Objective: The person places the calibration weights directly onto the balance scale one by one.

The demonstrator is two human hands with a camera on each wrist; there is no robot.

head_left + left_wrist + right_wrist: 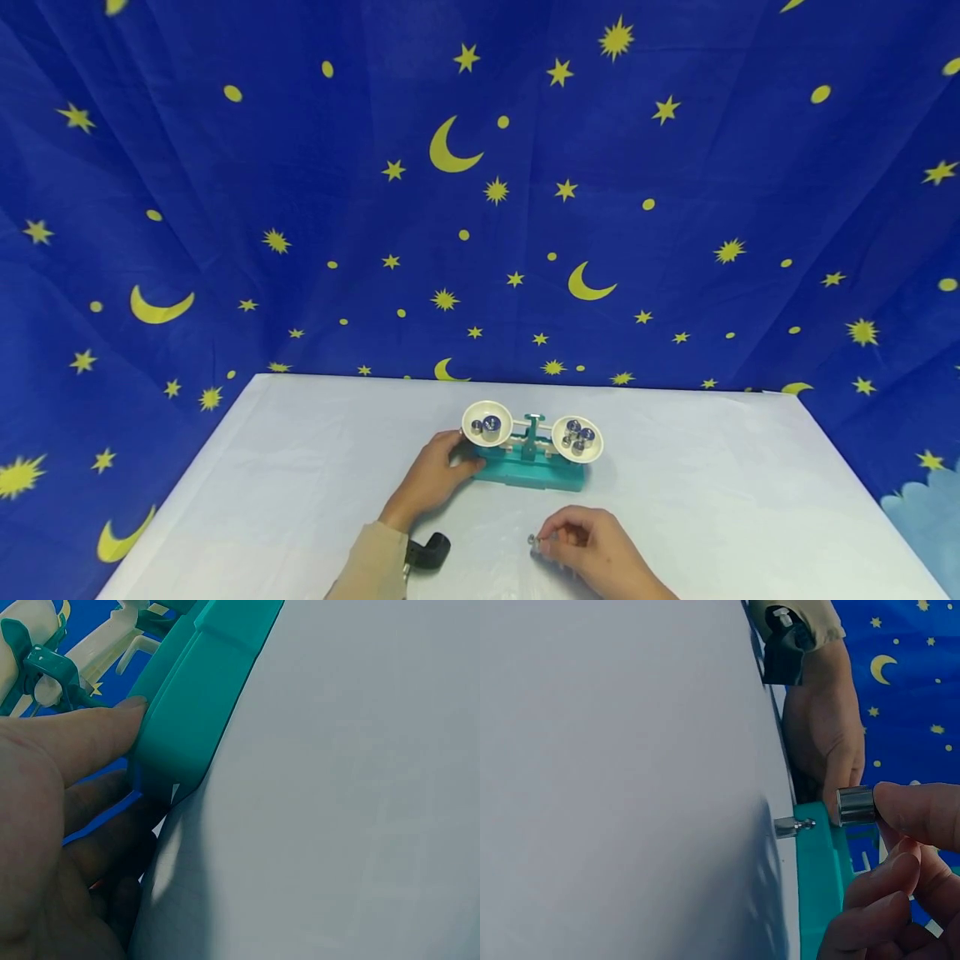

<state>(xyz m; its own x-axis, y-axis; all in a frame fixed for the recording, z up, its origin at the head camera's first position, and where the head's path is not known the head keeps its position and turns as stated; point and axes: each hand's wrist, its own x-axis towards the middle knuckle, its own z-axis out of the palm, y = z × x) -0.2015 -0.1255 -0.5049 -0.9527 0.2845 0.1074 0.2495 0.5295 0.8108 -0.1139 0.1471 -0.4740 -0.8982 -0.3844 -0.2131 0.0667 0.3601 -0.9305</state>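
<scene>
A teal balance scale (530, 472) with two white pans stands on the table. My left hand (432, 475) grips the left end of its base, the thumb (112, 731) on the upper edge and the other fingers at the end, partly hidden. Nearer the front, my right hand (600, 550) pinches a shiny metal cylinder weight (855, 806) between thumb and fingertips. Close by those fingertips, a smaller knobbed weight (786, 827) stands on the table. The left pan (474, 409) holds two metal weights; several more sit in the right pan (596, 450).
White cloth covers the table (720, 500). A blue curtain (525, 208) with yellow stars and moons hangs behind and along the sides. A black wrist-camera mount (429, 552) juts out beside the left sleeve (372, 562).
</scene>
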